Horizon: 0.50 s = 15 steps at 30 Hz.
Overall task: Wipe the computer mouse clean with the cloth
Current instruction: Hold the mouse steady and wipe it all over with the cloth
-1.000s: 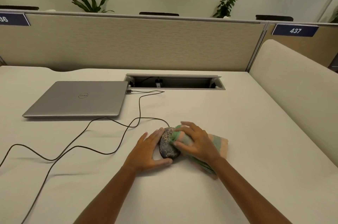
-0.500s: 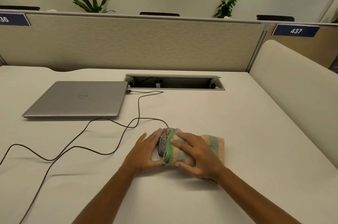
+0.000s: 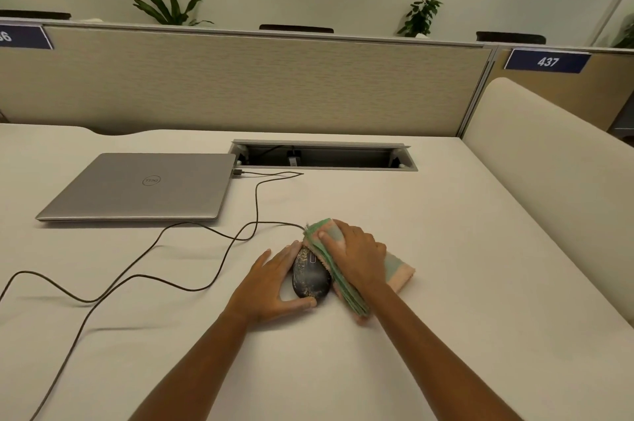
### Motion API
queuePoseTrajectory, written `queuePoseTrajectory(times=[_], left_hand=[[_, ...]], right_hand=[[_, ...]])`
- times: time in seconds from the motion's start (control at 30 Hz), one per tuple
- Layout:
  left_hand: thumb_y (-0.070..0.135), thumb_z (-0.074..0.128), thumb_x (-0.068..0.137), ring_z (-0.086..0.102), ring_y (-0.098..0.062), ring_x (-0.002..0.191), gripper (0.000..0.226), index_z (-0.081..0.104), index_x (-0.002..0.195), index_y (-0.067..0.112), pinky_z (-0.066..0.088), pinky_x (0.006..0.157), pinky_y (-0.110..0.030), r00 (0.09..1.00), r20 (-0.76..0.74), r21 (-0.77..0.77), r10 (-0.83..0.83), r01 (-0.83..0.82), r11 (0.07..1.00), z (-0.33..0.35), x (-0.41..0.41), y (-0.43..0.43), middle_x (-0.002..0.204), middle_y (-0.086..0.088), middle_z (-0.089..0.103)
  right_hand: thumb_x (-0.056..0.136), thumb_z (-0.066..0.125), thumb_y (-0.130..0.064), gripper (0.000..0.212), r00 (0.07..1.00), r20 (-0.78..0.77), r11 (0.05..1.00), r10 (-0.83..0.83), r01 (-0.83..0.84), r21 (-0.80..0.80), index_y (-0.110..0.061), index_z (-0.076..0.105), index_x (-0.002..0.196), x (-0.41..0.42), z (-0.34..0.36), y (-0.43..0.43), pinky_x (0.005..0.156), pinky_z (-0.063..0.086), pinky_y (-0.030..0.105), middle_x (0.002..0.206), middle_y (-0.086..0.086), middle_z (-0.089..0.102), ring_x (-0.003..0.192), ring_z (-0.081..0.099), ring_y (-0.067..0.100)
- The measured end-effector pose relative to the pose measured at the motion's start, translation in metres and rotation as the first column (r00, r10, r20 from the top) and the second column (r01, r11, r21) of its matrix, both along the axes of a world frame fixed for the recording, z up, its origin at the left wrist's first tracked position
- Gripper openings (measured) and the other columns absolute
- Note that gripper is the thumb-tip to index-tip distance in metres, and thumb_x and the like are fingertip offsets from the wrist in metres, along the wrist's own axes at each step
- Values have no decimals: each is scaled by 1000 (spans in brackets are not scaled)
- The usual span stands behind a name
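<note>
Mouse (image 3: 310,278): dark and speckled with pale grime, it sits on the tabletop (image 3: 463,300), centre and near. The left flank and top show; the right flank and front end are under the cloth.
Cloth (image 3: 344,288): a folded green-and-pink stack, draped against the mouse's right side and over its nose. The middle is covered by the right hand, and a pink corner pokes out on the right.
Left hand (image 3: 271,286): it grips the mouse, with fingers laid along its left side and the thumb hooked round its near end.
Right hand (image 3: 356,252): spread flat on the cloth and pressing it down, fingers fairly straight. The palm side can't be seen.
Cable (image 3: 137,261): dark loops run across the tabletop, with a plug at the laptop's right edge. One run goes off the frame at the left. Where it joins the mouse is hidden by the cloth.
Laptop (image 3: 144,185): silver with the lid down, far left and well apart from the mouse.
Slot (image 3: 322,156): an open recess in the tabletop. It is dark inside and the contents are hard to make out.
Forearms: both are cut off by the bottom edge.
</note>
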<state>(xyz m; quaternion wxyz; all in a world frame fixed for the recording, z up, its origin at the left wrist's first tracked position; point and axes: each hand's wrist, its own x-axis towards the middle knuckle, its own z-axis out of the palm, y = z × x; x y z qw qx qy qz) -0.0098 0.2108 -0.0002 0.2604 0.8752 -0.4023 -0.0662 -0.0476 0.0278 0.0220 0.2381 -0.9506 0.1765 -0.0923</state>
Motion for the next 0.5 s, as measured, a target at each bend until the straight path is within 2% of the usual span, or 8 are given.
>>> queuePoseTrajectory(times=[0.07, 0.17, 0.23, 0.33, 0.4, 0.5], left_hand=[[90, 31, 56, 11, 0, 140, 114, 6, 146, 25, -5, 113, -23, 1000, 3, 5, 2, -2, 1000, -2, 1, 0, 154, 12, 14], [90, 32, 56, 11, 2, 139, 113, 9, 145, 25, -4, 114, -24, 1000, 0, -7, 3, -3, 1000, -3, 2, 0, 153, 13, 16], [92, 29, 54, 10, 4, 137, 115, 8, 145, 25, -5, 113, -22, 1000, -4, -11, 0, 0, 1000, -4, 2, 0, 151, 15, 15], [92, 26, 53, 9, 4, 136, 117, 5, 145, 24, -7, 111, -18, 1000, -5, -3, -25, 25, 1000, -7, 5, 1, 153, 11, 13], [93, 23, 52, 8, 4, 136, 116, 4, 145, 25, -8, 111, -18, 1000, 1, 15, -31, 31, 999, -8, 7, 1, 153, 9, 13], [92, 25, 53, 8, 2, 139, 115, 3, 145, 26, -9, 110, -17, 1000, 15, 16, -13, 13, 1000, -6, 5, 1, 152, 14, 12]], right_hand=[[71, 12, -75, 79, 996, 47, 996, 81, -78, -51, -33, 43, 131, -11, 0, 4, 99, 27, 41, 139, -5, 48, 122, 44, 20], [75, 21, -78, 80, 948, 145, 956, 284, -269, -117, -28, 45, 133, -33, -5, 2, 101, 30, 39, 142, -2, 44, 123, 44, 19], [81, 30, -74, 68, 871, 243, 901, 426, -384, -201, -30, 47, 131, -47, -10, -5, 96, 37, 39, 140, 2, 47, 119, 45, 18], [82, 50, -60, 55, 766, 251, 796, 592, -506, -332, -37, 45, 131, -63, -18, -15, 94, 35, 35, 141, 4, 45, 122, 41, 16], [81, 55, -55, 54, 753, 223, 774, 619, -536, -336, -39, 44, 132, -66, -18, -20, 95, 32, 32, 143, 3, 43, 124, 39, 14], [78, 53, -53, 52, 804, 212, 821, 555, -487, -299, -39, 46, 128, -56, -16, -24, 91, 39, 37, 137, 2, 50, 118, 40, 12]])
